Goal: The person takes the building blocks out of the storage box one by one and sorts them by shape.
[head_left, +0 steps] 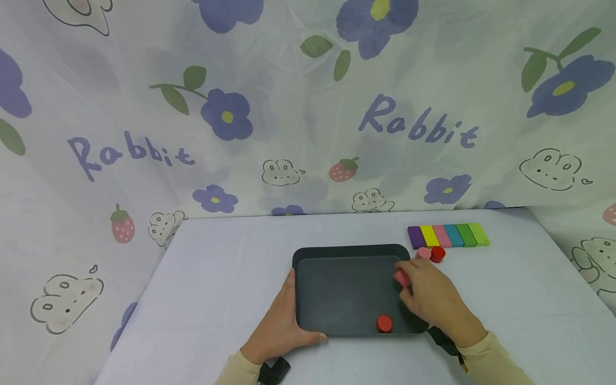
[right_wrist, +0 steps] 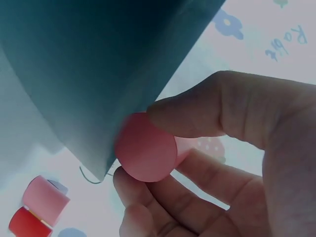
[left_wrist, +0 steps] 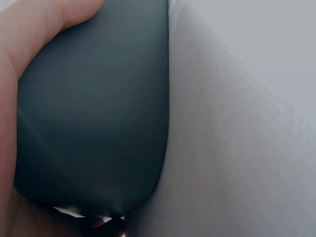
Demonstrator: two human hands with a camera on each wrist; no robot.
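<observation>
A dark grey rectangular tray lies on the white table. My left hand grips its near-left corner, with the fingers along the left side and the thumb at the front edge. A pink cylindrical block is pinched between the thumb and fingers of my right hand, over the tray's right rim. Inside the tray, near the front edge, sits a red cylindrical block. The left wrist view shows mostly the dark tray surface close up, beside the thumb.
Behind my right hand, outside the tray, another pink cylinder stands beside a red cylinder. A row of several coloured rectangular blocks lies at the back right. Patterned cloth hangs behind the table.
</observation>
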